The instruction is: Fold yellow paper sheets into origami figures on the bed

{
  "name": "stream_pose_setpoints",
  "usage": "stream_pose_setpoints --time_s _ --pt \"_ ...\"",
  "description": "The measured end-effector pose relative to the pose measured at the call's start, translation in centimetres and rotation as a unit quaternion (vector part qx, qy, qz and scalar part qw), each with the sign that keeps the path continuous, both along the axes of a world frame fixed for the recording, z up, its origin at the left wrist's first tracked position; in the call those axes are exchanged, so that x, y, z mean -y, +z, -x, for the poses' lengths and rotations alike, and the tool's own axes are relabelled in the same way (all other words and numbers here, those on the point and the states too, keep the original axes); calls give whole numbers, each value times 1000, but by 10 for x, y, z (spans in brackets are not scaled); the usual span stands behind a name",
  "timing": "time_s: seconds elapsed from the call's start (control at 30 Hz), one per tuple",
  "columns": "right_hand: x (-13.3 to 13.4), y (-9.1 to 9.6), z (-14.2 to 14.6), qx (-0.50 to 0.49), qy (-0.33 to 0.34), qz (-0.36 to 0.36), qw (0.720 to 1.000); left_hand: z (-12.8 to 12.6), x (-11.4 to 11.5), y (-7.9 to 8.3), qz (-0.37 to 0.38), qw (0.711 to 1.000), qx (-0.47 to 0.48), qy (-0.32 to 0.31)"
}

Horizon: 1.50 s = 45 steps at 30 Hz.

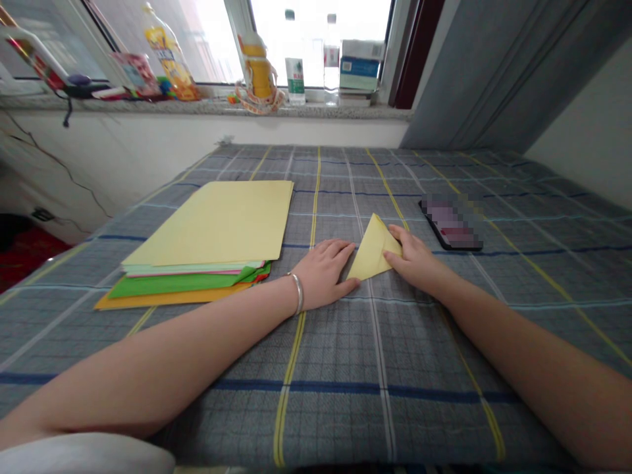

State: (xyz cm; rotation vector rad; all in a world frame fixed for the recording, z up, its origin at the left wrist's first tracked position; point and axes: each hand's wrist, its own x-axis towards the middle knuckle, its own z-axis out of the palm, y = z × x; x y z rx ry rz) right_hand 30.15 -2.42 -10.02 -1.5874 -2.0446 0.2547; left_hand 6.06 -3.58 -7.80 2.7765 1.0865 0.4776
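A small yellow sheet of paper, folded into a pointed shape (371,253), lies on the plaid cloth between my hands. My right hand (413,258) grips its right edge, with the thumb on top and the fingers behind. On the other side, my left hand (326,271) rests palm down with its fingers stretched out, the thumb tip touching the paper's lower left corner. A silver bangle (297,293) circles the left wrist. To the left of that hand is a stack of coloured paper (217,220), pale yellow on top, with green and orange sheets showing beneath.
A phone (451,224) lies right of my right hand. Beyond the plaid cloth (336,355), the windowsill (192,110) holds a yellow drink bottle (170,56), an orange-and-white bottle (257,69), a clear bottle (331,62) and stacked boxes (361,66). A grey curtain (484,79) hangs at right.
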Motion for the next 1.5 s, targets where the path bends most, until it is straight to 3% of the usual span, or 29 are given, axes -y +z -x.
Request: stream_pose_setpoints --time_s 0.27,0.5,0.7,0.93,1.07,1.37,1.5 --pt "-8 -3 -5 -175 10 24 984 2 -7 2 36 999 19 -35" --pt "-8 -5 -1 -301 44 -2 952 4 -10 1 67 987 117 -87" --pt "-1 5 6 -258 56 -28 964 4 -10 -3 25 976 161 -142" --pt "0 1 9 -338 131 10 932 3 -7 -3 4 971 143 -189" --pt "1 1 9 -365 149 37 918 3 -6 0 -6 974 124 -188" --pt "7 10 5 -326 209 57 920 4 -9 -3 -35 973 139 -183" --pt "10 13 3 -313 199 70 926 5 -11 -5 -31 973 165 -158"
